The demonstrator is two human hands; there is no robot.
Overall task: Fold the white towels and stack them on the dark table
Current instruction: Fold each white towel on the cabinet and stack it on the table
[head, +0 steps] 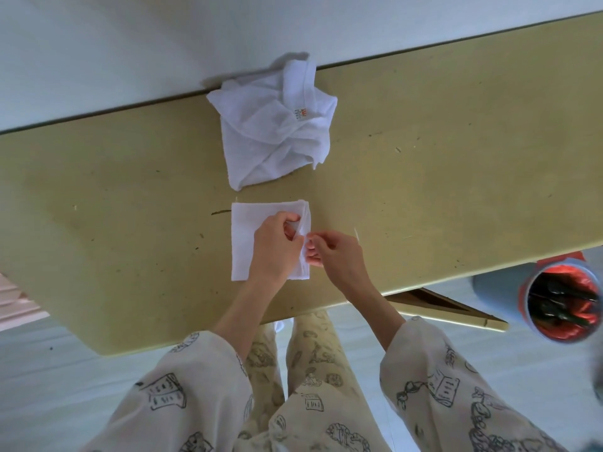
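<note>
Step in hand looks like the last squaring-up of one fold: a folded white towel (248,243) is laid flat as a small square near the near edge of the table (456,158), which reads yellowish-olive here rather than dark. Its layered right edge is being worked by both hands. The left hand (277,249) is rested on the towel with fingers curled, and a bit of the edge appears pinched; the right hand (336,252) is closed narrow at the same edge from the 3 o'clock side, thumb and fingertips pinched on what looks like the corner layers. Next move, as judged: layers to be aligned and pressed flat, edge released, then the next towel pulled in. That crumpled white towel (277,125) is heaped at 12 o'clock of the folded one, near but apart, against the far table edge by the wall, with a small label (299,113) showing. No stack is formed yet. Reach path between the two is unobstructed. A red-lined bin (561,305) is seen off the table at 3 o'clock, well apart, not in the way.
</note>
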